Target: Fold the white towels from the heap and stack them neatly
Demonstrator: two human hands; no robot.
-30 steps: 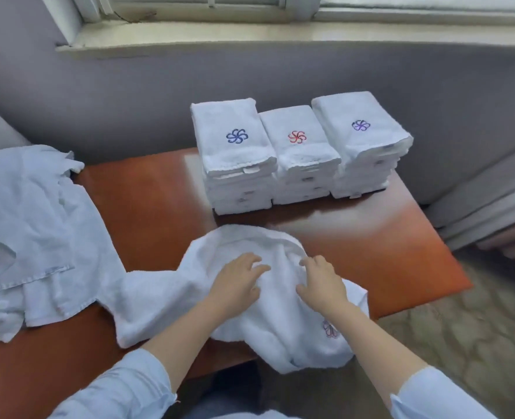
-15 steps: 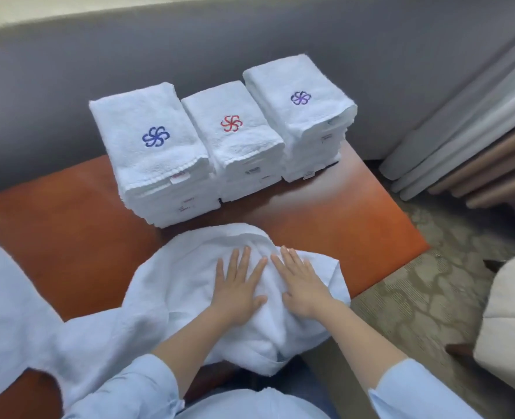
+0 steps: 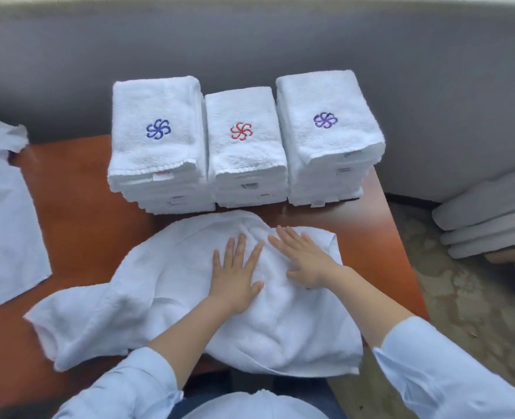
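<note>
- Across the middle of the view, the orange-brown table [image 3: 77, 189] is carrying all the work, with its near edge running along 6 o'clock.
- At the centre, the loose white towel [image 3: 165, 285] is lying rumpled. One corner is trailing out toward 8 o'clock, and the 6 o'clock hem is drooping over the table edge.
- Over at 9 o'clock, the heap [image 3: 2, 207] is waiting, apart from the towel being worked.
- Up at 12 o'clock, three folded stacks are standing side by side: the blue-emblem stack [image 3: 156, 146], the red-emblem stack [image 3: 244, 152] and the purple-emblem stack [image 3: 325, 131]. The towel's far edge is lying just beside them, so smoothing room that way is looking tight.
- Off at 3 o'clock, grey padded panels [image 3: 486, 225] are leaning well clear of the table and blocking nothing.
- The left hand [image 3: 235, 273] is pressing flat with its fingers spread. The right hand [image 3: 304, 255], just beside it toward 1 o'clock, is pressing flat with straight fingers. Neither is pinching anything.
- This is looking like the flattening step. Sweeping outward toward 9 and 3 o'clock should clear the creases. Squaring the trailing corner and drawing the hanging hem onto the table is worth doing before any fold.
</note>
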